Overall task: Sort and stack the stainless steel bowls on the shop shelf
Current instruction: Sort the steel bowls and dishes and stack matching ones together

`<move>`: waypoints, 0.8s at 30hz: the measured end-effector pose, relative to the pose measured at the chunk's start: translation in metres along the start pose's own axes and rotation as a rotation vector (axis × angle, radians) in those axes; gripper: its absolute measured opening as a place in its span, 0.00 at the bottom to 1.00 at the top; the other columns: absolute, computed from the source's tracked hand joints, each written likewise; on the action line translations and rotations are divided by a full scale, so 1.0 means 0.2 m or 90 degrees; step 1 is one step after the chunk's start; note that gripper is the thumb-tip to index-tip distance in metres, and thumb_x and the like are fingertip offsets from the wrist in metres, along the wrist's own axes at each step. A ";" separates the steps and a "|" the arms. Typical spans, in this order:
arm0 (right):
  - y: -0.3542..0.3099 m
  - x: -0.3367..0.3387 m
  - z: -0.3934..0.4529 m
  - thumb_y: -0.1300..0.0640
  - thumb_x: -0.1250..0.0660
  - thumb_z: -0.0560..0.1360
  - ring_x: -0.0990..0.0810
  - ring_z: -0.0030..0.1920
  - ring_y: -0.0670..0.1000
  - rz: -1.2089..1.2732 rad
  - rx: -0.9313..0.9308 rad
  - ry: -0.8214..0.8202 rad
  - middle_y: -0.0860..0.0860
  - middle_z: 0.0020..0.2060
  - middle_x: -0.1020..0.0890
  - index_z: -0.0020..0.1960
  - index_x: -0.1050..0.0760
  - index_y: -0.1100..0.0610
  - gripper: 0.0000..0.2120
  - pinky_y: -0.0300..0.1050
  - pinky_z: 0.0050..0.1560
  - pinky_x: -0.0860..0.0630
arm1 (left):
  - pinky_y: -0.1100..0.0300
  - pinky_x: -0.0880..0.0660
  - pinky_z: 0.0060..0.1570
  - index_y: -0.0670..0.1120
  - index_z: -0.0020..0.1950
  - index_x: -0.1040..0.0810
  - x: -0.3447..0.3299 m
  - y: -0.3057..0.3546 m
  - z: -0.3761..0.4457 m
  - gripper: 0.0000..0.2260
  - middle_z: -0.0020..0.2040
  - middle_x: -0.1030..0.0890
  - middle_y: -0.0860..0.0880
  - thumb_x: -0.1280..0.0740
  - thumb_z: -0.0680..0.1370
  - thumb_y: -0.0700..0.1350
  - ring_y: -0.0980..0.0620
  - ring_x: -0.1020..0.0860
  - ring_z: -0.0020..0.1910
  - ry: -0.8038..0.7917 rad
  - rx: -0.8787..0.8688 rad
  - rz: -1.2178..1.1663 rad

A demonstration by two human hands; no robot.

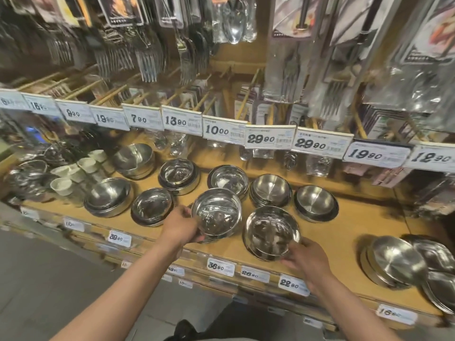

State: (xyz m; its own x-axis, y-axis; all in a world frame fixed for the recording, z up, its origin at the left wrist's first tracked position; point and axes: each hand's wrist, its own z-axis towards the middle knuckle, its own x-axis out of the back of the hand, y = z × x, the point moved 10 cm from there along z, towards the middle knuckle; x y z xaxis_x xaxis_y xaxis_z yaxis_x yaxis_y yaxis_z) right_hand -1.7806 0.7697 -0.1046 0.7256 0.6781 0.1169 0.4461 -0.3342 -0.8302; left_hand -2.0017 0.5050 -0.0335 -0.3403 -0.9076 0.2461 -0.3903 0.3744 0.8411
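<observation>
Steel bowl (216, 212) hiding left fingers (197, 238)

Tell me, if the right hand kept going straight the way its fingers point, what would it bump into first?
The right hand points up and left, already at the rim of the near shiny bowl. Pushing on, that bowl would likely meet the bowl held by the left hand, though depth is hard to judge.

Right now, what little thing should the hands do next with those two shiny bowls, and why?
Probably lower the bowl that the left hand grips onto the stack under it. It sits tilted at the shelf's front edge, not yet nested. The right hand holds the neighbouring bowl, also tilted, so that one likely settles next.
</observation>
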 end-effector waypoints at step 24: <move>0.24 0.63 -0.03 0.64 0.34 0.81 0.12 0.38 0.55 0.126 -0.047 0.128 0.63 0.55 0.15 0.78 0.36 0.61 0.27 0.41 0.32 0.17 | 0.51 0.15 0.44 0.37 0.58 0.23 -0.68 -0.10 -0.05 0.08 0.49 0.15 0.38 0.32 0.79 0.35 0.44 0.13 0.40 -0.155 0.045 0.130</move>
State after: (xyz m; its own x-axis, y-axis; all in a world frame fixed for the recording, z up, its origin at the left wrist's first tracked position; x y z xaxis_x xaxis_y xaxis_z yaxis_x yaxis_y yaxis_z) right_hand -1.6636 0.8355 -0.1270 0.8882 0.4544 0.0679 0.3167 -0.4986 -0.8069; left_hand -1.9394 0.6189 -0.0800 -0.6093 -0.7432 0.2765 -0.3483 0.5640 0.7487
